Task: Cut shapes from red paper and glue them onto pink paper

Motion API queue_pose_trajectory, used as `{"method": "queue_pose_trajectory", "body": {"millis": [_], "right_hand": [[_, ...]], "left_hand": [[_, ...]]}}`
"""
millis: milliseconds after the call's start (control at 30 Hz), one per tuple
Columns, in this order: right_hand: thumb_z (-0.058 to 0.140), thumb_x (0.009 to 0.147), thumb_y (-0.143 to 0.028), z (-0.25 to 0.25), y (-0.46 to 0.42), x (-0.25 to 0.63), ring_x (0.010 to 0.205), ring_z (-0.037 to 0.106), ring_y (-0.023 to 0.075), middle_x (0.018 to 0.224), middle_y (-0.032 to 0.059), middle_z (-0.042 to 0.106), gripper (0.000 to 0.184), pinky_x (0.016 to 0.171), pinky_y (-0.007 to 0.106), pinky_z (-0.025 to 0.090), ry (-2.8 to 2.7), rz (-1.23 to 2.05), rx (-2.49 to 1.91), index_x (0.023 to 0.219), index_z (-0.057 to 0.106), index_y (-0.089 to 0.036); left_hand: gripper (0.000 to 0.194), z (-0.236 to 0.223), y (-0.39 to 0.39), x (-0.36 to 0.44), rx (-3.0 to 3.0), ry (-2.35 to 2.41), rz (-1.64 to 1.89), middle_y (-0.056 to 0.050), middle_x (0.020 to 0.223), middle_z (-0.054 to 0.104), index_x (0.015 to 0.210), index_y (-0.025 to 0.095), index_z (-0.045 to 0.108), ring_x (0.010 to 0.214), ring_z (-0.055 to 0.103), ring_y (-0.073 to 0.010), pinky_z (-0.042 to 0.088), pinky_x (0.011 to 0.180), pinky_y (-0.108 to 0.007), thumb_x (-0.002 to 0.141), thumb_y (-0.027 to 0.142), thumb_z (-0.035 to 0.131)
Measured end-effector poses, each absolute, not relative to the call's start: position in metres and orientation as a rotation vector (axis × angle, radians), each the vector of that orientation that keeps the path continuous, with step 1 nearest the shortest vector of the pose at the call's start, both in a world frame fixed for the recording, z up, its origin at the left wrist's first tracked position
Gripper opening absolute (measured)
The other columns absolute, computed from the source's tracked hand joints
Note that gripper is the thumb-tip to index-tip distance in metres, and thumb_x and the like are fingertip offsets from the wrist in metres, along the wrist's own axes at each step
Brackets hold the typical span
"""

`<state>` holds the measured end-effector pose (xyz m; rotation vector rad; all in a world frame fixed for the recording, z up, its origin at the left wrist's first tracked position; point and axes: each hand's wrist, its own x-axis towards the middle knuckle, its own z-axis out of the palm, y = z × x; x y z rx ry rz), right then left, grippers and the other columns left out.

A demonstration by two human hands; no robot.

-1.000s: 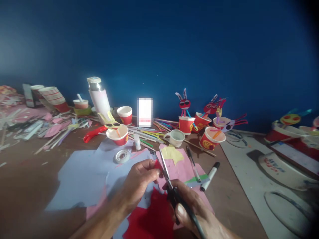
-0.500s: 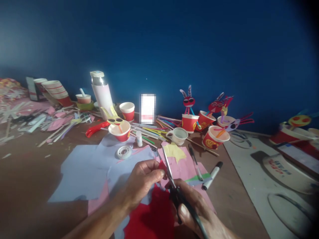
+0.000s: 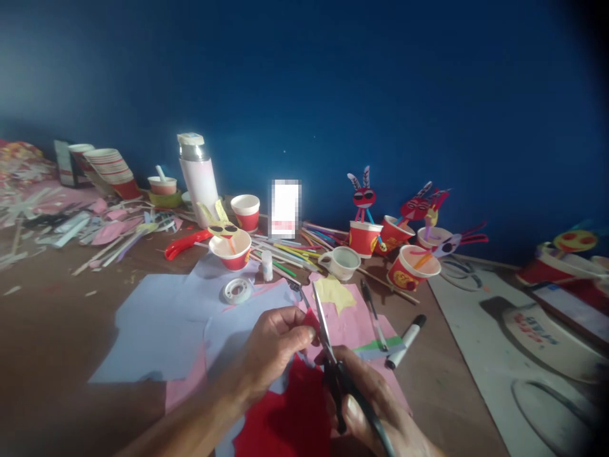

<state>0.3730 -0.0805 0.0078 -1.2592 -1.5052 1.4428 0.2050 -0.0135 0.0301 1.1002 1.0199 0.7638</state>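
Two-handed, pinching a small red paper piece (image 3: 310,318) between the thumb and fingertips of the left hand (image 3: 278,339), at the parted blades of black-handled scissors (image 3: 332,358), and keeping the handles gripped in the curled fingers of the right hand (image 3: 375,397). Have a larger red sheet (image 3: 285,416) lying below the fingers of both hands, and a yellow paper cutout (image 3: 334,294) just beyond the pinching fingertips. Can also see a white tape roll (image 3: 236,298) beyond the left fingers, with a pen (image 3: 375,317) and a marker (image 3: 406,343) past the right ones.
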Motion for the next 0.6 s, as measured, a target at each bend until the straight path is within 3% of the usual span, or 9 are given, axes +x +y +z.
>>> {"method": "queue_pose_trajectory", "body": {"millis": [400,600], "right_hand": [[0.051,0.074,-0.069,0.004,-0.082,0.3717,0.073,0.056,0.0207,0.079,0.0059,0.061,0.061,0.071,0.033,0.047,-1.452,1.417,-1.299,0.11,0.059,-0.02],[0.05,0.079,-0.063,0.0079,-0.079,0.3695,0.06,0.048,0.0147,0.068,0.0006,0.05,0.052,0.057,0.026,0.039,-1.462,1.55,-1.086,0.104,0.054,-0.018]], "left_hand": [[0.017,0.0304,-0.0131,0.2032,1.13,1.038,0.717,-0.002,0.059,0.06,0.065,0.013,0.06,0.059,0.052,-0.0136,0.038,0.06,-0.026,0.066,0.029,0.057],[0.015,0.0312,-0.0122,0.2015,1.102,0.992,0.72,-0.002,0.061,0.061,0.065,0.014,0.06,0.06,0.051,-0.0133,0.037,0.061,-0.025,0.066,0.029,0.059]]}}
